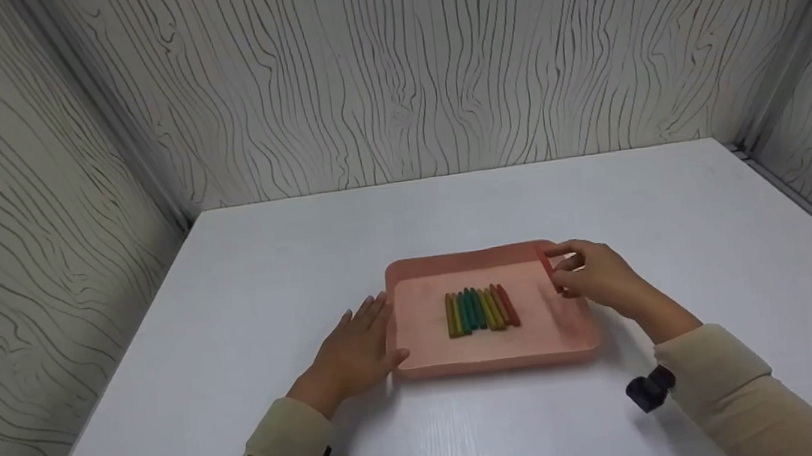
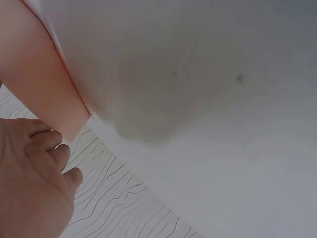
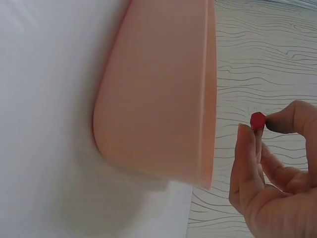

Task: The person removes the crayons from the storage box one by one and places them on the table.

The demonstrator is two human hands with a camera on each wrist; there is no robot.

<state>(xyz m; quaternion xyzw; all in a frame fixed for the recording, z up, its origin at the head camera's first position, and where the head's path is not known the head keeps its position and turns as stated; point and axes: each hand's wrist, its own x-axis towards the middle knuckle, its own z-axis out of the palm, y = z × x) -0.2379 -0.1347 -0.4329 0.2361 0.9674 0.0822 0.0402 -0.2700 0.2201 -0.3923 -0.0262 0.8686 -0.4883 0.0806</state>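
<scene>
A pink rectangular tray (image 1: 497, 364) lies on the white table. Inside it, several crayons (image 1: 478, 312) are lined up side by side, running from yellow through green and yellow again to red. My right hand (image 1: 602, 273) pinches one red crayon (image 1: 547, 270) between thumb and fingers, above the tray's right side; the right wrist view shows the end of this crayon (image 3: 257, 120) beyond the tray wall (image 3: 153, 99). At the tray's left edge rests my left hand (image 1: 358, 348), fingers extended along the wall and thumb near the front corner. The left wrist view shows its fingertips by the wall (image 2: 44, 74).
The white table (image 1: 288, 255) extends around the tray. Wood-grain patterned panels (image 1: 389, 71) stand behind it and at both sides. A small black device (image 1: 651, 389) is strapped at the right sleeve.
</scene>
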